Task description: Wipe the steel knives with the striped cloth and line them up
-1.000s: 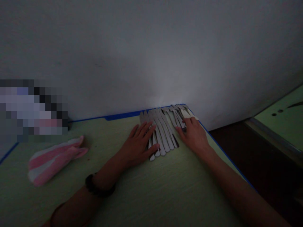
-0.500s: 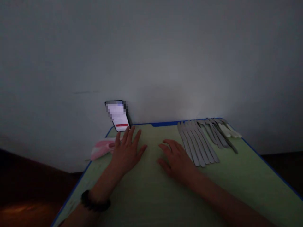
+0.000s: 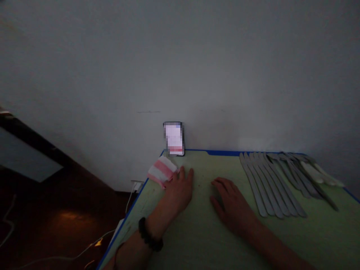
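Observation:
My left hand [image 3: 177,191] lies flat on the green table [image 3: 197,240], fingers stretched out, its fingertips touching a folded pink-and-white striped cloth [image 3: 162,170]. A dark bead bracelet sits on that wrist. My right hand [image 3: 231,202] rests palm down just to the right, fingers loosely spread, holding nothing. A row of several metal knives [image 3: 267,185] lies side by side to the right of that hand, apart from it. More cutlery, with a few pale-handled pieces [image 3: 317,174], lies beyond the knives at the far right corner.
A phone [image 3: 173,138] with a lit screen leans upright against the white wall at the table's back edge. The table has a blue rim. To the left, the dark floor holds white cables [image 3: 84,249] and a wall plug.
Both hands left the knives and slid left across the table. The left hand now touches the striped cloth. The view has swung left, bringing the phone and floor into sight.

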`<state>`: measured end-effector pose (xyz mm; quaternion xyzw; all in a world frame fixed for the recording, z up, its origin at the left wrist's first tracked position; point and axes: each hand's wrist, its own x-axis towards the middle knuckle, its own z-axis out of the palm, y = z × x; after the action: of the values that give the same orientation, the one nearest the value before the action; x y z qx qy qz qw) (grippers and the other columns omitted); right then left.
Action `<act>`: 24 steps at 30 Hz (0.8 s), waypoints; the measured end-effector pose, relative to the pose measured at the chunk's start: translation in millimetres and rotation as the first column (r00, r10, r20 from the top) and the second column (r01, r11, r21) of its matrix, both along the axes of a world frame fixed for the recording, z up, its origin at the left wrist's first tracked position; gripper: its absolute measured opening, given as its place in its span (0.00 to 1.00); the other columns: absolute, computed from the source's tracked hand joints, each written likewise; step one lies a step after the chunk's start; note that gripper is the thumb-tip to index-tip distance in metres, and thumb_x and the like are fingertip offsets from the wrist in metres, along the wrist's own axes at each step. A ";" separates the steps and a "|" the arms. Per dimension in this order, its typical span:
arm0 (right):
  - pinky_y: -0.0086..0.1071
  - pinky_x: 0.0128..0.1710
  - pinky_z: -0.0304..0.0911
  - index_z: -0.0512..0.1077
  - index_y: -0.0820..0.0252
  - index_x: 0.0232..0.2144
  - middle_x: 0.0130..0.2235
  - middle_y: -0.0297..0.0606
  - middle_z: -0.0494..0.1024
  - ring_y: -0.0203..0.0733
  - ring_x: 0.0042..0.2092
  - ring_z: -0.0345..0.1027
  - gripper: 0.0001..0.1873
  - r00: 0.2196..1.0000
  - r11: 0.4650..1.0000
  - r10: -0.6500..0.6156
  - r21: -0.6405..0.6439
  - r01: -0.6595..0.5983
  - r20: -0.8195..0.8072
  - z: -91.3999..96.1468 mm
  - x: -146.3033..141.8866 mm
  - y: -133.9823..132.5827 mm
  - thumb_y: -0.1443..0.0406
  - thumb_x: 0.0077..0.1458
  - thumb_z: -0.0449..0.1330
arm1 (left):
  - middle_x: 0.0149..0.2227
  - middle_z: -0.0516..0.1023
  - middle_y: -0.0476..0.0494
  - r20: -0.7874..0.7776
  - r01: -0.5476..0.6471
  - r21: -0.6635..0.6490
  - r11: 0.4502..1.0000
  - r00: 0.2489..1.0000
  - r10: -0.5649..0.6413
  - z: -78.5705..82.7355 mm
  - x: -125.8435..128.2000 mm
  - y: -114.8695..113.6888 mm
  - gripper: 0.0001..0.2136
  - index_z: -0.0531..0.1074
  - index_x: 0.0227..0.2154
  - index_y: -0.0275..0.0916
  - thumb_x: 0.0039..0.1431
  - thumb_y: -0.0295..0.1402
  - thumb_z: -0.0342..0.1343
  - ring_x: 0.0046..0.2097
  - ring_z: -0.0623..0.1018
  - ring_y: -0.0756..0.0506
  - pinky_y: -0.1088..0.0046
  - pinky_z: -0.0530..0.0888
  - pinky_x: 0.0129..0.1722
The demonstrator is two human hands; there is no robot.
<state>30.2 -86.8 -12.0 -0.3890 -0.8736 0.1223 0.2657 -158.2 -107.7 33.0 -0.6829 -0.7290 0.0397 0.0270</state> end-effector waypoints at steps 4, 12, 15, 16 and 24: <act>0.50 0.54 0.58 0.60 0.60 0.53 0.52 0.50 0.66 0.50 0.54 0.59 0.21 0.998 0.999 -0.026 -0.035 0.024 -0.052 -1.3 1.6 1.4 0.65 0.56 0.50 | 0.55 0.63 0.22 0.150 0.052 0.016 0.999 0.987 -0.054 4.6 -6.1 7.7 0.26 0.60 0.55 0.30 0.51 0.15 0.38 0.52 0.71 0.36 0.56 0.71 0.45; 0.45 0.51 0.62 0.55 0.55 0.56 0.53 0.47 0.66 0.47 0.52 0.64 0.27 0.919 0.935 0.054 -0.304 -0.184 -0.392 7.1 7.5 6.1 0.60 0.55 0.54 | 0.37 0.75 0.44 0.773 0.349 0.047 0.936 0.580 -0.256 48.1 -6.9 6.3 0.09 0.66 0.41 0.40 0.57 0.33 0.51 0.34 0.77 0.48 0.74 0.73 0.29; 0.41 0.48 0.64 0.50 0.55 0.58 0.53 0.46 0.68 0.44 0.50 0.66 0.29 0.800 0.824 0.120 -0.391 -0.411 -0.587 21.0 12.9 10.4 0.57 0.57 0.53 | 0.40 0.74 0.44 0.938 0.334 0.205 0.920 0.201 -0.281 71.2 -0.8 -0.8 0.12 0.66 0.43 0.40 0.55 0.32 0.55 0.41 0.75 0.47 0.71 0.73 0.39; 0.40 0.48 0.64 0.49 0.55 0.58 0.53 0.46 0.68 0.44 0.51 0.66 0.30 0.772 0.806 0.112 -0.398 -0.439 -0.625 27.5 14.8 11.8 0.57 0.57 0.53 | 0.40 0.74 0.44 0.951 0.325 0.211 0.922 0.149 -0.270 75.8 0.1 -1.8 0.13 0.67 0.43 0.40 0.54 0.32 0.56 0.42 0.74 0.47 0.71 0.72 0.40; 0.27 0.28 0.64 0.63 0.56 0.44 0.36 0.37 0.74 0.36 0.33 0.69 0.17 0.742 0.831 -0.105 -0.468 -0.300 -0.662 81.0 29.2 15.9 0.56 0.55 0.56 | 0.31 0.73 0.49 0.978 0.236 0.149 0.960 0.111 -0.179 75.4 -3.1 4.0 0.05 0.68 0.33 0.38 0.57 0.33 0.52 0.34 0.73 0.49 0.70 0.71 0.36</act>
<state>59.5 -71.0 69.0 -0.3303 -0.6686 0.5103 0.4284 -161.3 -103.7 108.3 -0.6367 -0.4649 -0.4033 -0.4646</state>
